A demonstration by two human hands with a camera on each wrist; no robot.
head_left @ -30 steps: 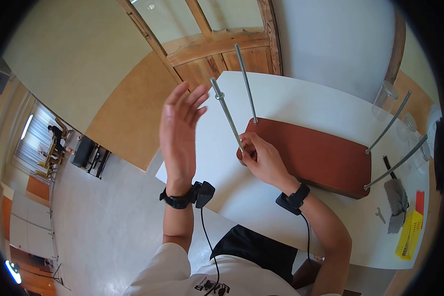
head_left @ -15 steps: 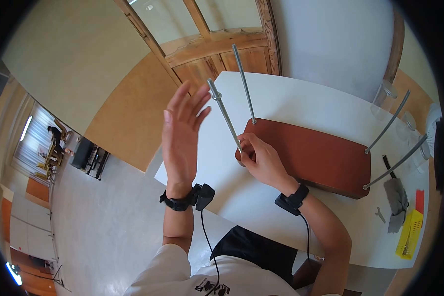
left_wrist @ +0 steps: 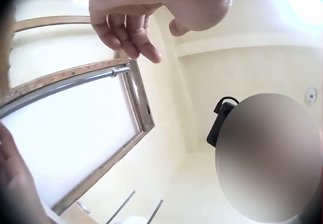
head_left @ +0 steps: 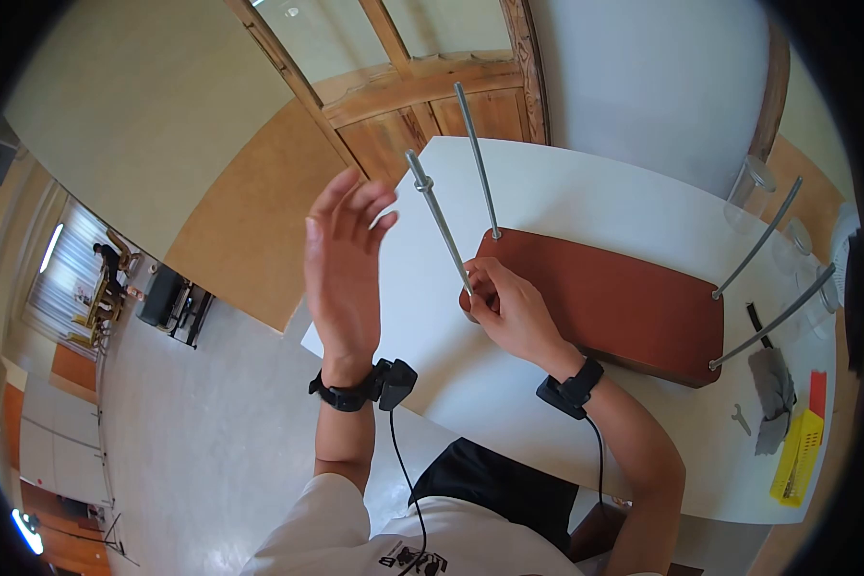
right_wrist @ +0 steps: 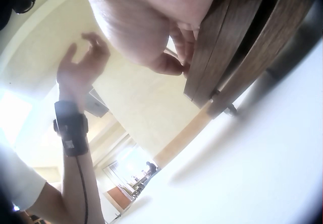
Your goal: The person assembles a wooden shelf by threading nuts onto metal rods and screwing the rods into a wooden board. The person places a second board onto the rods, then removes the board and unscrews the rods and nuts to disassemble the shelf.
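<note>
A reddish-brown wooden board (head_left: 605, 298) lies on the white table, with a metal rod rising from each corner. At its near-left corner my right hand (head_left: 518, 312) pinches the foot of one metal rod (head_left: 443, 227) between thumb and fingers; the fingertips partly hide that spot. A nut (head_left: 425, 185) sits near this rod's upper end. My left hand (head_left: 344, 274) is raised just left of the rod, touching nothing, its fingers loosely bent. In the left wrist view the rod (left_wrist: 60, 89) passes below those fingers. The right wrist view shows the board's layered edge (right_wrist: 214, 47) beside my right hand.
A second rod (head_left: 477, 158) stands at the far-left corner, two more (head_left: 760, 235) at the right end. Right of the board lie a small wrench (head_left: 740, 419), a grey cloth (head_left: 770, 398) and a yellow basket (head_left: 797, 461). Clear jars (head_left: 751, 187) stand at the back right.
My left hand has shifted a little left, away from the rod, and its fingers have bent slightly more. My right hand stays at the rod's foot.
</note>
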